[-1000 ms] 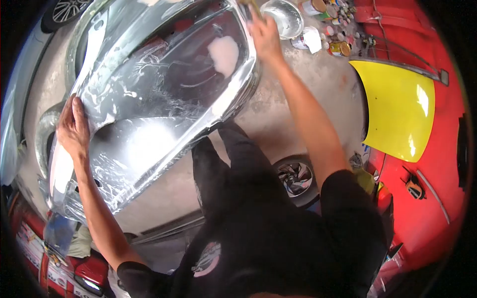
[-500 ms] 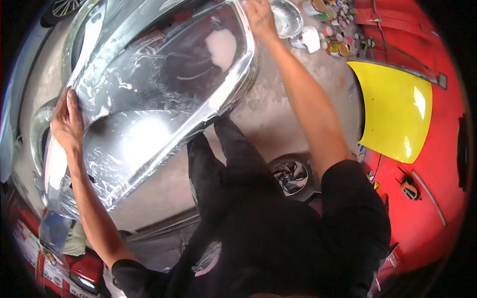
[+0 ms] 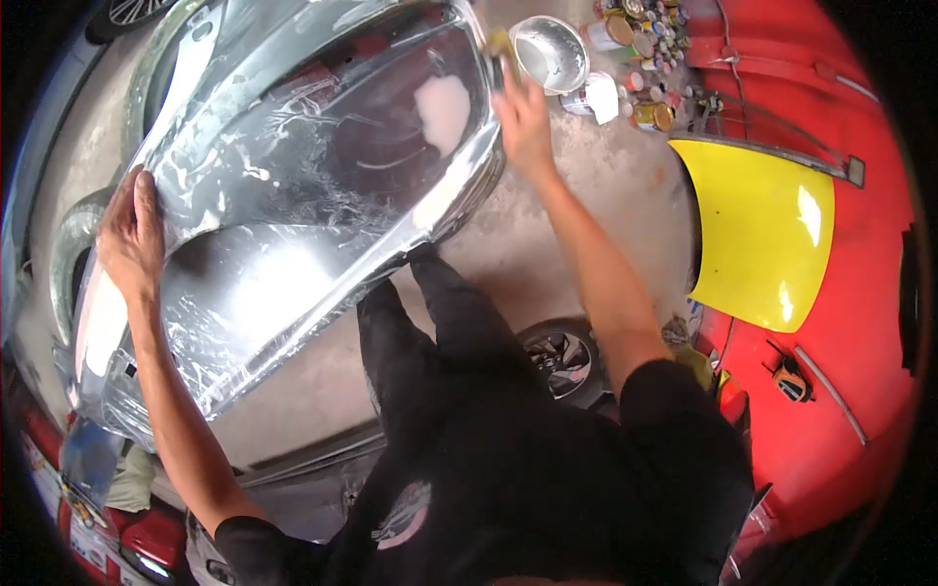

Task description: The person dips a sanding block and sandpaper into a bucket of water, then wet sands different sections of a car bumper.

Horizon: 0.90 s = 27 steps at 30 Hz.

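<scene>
A large car body panel (image 3: 293, 176), glossy with wet streaks and partly covered in clear film, fills the upper left. A pale pink patch (image 3: 444, 113) shows on its dark part. My left hand (image 3: 133, 234) grips the panel's left edge, thumb on top and fingers curled round the rim. On the right edge, near the top, my right hand (image 3: 522, 122) is closed on a small block (image 3: 499, 54) with a yellowish top, held against the panel's rim. The block's lower part is hidden by my fingers.
Beyond my right hand stand a metal basin (image 3: 551, 56), a tin with white paper (image 3: 596, 98) and several paint cans (image 3: 653, 117). A yellow panel (image 3: 757, 234) lies on a red surface (image 3: 860, 283) at the right, near an orange tool (image 3: 789, 381). A wheel (image 3: 559, 361) is below.
My right hand, with the block, has moved down along the panel's right edge from the top of the view. My left hand stays on the left edge. The view has shifted slightly.
</scene>
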{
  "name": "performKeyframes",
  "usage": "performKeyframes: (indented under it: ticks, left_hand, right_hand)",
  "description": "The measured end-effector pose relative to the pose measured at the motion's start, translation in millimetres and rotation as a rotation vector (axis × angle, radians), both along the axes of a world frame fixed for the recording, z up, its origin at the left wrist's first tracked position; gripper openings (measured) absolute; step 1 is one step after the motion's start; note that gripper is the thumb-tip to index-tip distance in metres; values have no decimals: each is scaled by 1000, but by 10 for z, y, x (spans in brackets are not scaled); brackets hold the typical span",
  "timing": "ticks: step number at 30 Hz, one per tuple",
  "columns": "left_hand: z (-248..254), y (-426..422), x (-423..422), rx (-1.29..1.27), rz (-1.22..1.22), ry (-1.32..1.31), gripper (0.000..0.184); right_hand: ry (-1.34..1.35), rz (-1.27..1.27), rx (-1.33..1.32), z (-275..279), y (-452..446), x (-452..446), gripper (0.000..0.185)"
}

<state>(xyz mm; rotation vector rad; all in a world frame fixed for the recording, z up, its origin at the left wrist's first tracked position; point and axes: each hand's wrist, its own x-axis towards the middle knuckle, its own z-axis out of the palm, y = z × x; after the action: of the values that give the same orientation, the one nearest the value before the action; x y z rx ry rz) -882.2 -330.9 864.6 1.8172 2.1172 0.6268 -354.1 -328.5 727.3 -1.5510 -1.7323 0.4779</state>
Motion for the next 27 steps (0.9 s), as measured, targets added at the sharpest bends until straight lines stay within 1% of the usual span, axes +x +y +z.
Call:
performKeyframes:
  ticks: [2,3,5,6,8,9,10,11,12,13,15,16,17,18,19,20,21,22,24,25,27]
  left_hand:
    - [73,-40,74,26,-19,11,51]
    - [126,-42,107,38,-30,100,51]
    - [57,-34,48,36,-17,67,51]
    - [40,-35,66,31,-12,31,51]
    - [81,-32,103,-13,-7,45,51]
    - [31,-26,44,-3,-17,26,50]
    - [-4,-2,-5,16,-19,5,50]
    - [0,-3,1,58,-50,47,50]
    - [16,-7,24,56,-43,42,50]
    - [48,-20,56,42,-33,43,50]
    - [102,-47,95,32,-26,71,50]
    - [108,-46,83,28,-24,77,50]
    - [107,-39,86,25,-15,98,49]
    - [99,-41,99,15,-17,118,49]
    - [67,-30,50,5,-31,106,48]
    - [53,-21,42,7,-40,103,48]
    - [42,-25,25,-20,-32,72,49]
    - [16,-16,-18,-45,-16,41,50]
    - [-34,-20,-41,-13,-37,-14,48]
    - [22,-24,19,4,-35,18,49]
    - [34,-37,31,36,-45,71,51]
  right_hand:
    - [-151,-1,86,37,-302,-7,40]
    - [-205,-40,-5,-13,-153,39,49]
    - [-45,0,-188,8,531,121,49]
    - [-40,-11,-196,-70,776,187,49]
    - [-13,62,-109,-205,1076,259,40]
    - [-179,-9,116,-341,826,221,38]
    - [-182,-8,129,-290,489,179,38]
    - [-110,-5,97,-163,46,94,43]
    - [-39,-1,56,-86,-183,49,49]
    - [-45,10,48,-87,-152,55,49]
    - [-197,-41,146,-148,12,71,35]
    - [-130,-33,-3,-59,344,84,35]
    - [-140,45,0,-163,811,201,35]
    - [-151,115,-6,-141,1016,235,35]
    - [-148,103,-11,-179,895,237,35]
    - [-125,33,6,-214,740,191,33]
    - [-103,-30,30,-99,595,96,31]
    - [-107,-25,41,-39,337,52,31]
    - [-116,13,122,-81,-283,21,47]
    - [-120,27,118,-60,-199,19,47]
    - [-90,-22,72,-62,98,19,45]
